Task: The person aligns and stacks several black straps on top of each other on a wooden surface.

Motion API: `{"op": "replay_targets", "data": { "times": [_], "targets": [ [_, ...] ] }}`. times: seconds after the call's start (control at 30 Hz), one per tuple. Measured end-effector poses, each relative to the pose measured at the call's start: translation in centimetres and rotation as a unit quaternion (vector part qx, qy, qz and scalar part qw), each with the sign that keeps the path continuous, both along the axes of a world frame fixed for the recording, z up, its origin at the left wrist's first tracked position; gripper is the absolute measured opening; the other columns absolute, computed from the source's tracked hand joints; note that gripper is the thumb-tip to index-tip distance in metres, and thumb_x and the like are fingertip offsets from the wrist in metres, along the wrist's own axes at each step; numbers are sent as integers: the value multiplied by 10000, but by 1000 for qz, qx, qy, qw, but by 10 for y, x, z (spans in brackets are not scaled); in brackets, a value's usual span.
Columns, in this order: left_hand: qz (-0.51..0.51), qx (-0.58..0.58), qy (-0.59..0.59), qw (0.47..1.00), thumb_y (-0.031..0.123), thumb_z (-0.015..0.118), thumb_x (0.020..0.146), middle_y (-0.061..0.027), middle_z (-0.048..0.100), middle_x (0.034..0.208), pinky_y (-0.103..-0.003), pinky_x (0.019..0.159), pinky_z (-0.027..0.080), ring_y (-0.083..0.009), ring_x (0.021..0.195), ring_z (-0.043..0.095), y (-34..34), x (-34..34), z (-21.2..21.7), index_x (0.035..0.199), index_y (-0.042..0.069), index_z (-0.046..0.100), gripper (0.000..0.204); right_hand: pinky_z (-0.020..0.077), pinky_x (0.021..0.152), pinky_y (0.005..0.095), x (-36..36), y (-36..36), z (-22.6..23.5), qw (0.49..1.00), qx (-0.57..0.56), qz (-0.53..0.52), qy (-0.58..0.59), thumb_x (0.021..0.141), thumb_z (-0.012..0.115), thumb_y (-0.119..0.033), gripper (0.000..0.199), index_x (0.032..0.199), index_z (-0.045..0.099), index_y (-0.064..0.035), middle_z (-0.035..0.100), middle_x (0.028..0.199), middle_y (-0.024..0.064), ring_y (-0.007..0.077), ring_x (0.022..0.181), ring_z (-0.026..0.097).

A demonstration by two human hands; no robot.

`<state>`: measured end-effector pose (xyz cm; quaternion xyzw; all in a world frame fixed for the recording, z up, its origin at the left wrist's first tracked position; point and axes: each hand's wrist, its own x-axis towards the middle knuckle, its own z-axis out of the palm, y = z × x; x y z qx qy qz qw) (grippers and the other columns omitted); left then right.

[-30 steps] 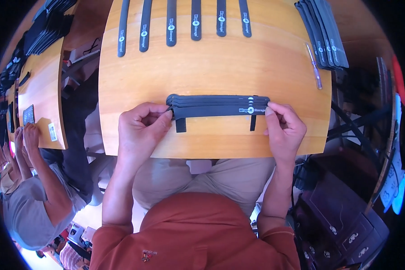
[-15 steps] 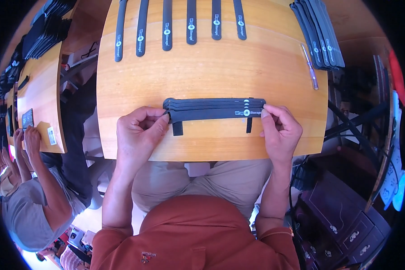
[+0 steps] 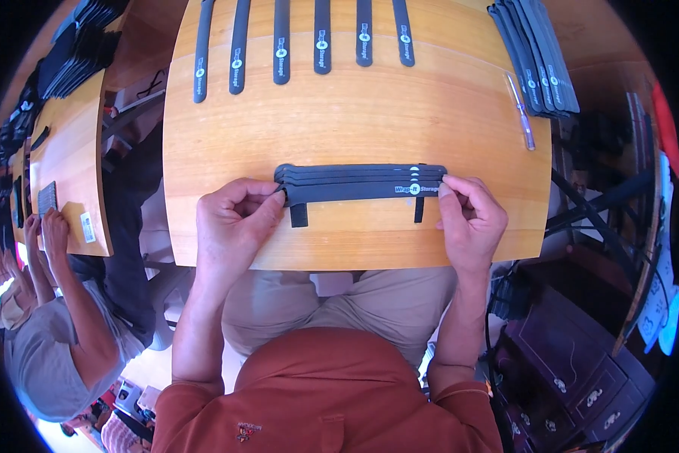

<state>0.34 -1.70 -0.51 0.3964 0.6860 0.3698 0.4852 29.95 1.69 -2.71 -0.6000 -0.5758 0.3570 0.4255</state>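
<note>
Your desk (image 3: 354, 117) spans most of the view, with a bare stretch between the far things and the near edge. The six grey straps (image 3: 322, 38) lie spaced in a row on its far side; a long reach across could knock their spacing askew. At the far right, the pile of grey straps (image 3: 532, 57) seems to reach past the desk's right edge, so a bumped elbow might tip it off.

The strap bundle (image 3: 343, 192) lies crosswise near the near edge, straight in front of you, its layers stepped like a shallow fan. Your left hand (image 3: 237, 215) has a narrow grip, thumb and finger pinching the bundle's left end; your right hand (image 3: 472, 215) pinches the right end likewise. With both grips only at the ends, the middle is unsupported by fingers: if one side pulls harder, the layers could slide over each other and the steps turn uneven.

The slim purple-handled tool (image 3: 526, 124) rests close to the right edge, and a sleeve or wrist could roll it over. Smallest, the two black bands (image 3: 299, 214) jut out from under the bundle's near side; dragging the bundle may skew or fold them beneath it.
</note>
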Motion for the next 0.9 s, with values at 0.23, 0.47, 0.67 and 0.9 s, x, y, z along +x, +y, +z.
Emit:
{"op": "replay_targets", "data": {
  "times": [0.23,0.47,0.67,0.9],
  "targets": [
    [-2,-3,-5,1000,7,743,935,-38,729,796,-208,663,533,-56,709,650,0,0,-2,1000,-58,744,92,478,589,214,0,-1,0,1000,3,-6,0,910,700,71,100,1009,713,65,684,881,70,75,705,623],
    [-3,-9,-1,1000,7,741,934,-47,732,803,-216,670,539,-63,717,658,1,0,1,1000,-63,740,96,475,590,213,2,-1,-1,1000,3,0,-3,910,703,70,98,1007,714,65,673,869,67,74,704,617],
    [0,-11,-3,1000,13,747,931,-44,729,792,-214,664,537,-59,708,651,1,1,0,992,-64,741,99,463,574,212,1,-1,-1,1000,12,0,-10,901,704,75,96,995,718,61,664,840,62,74,682,609],
    [2,-6,4,1000,12,750,928,-36,724,782,-206,651,526,-50,691,638,1,1,-1,985,-61,746,93,466,569,217,0,-1,-2,1000,15,-3,-5,890,697,84,105,989,719,59,675,828,69,80,675,617]
  ]
}}
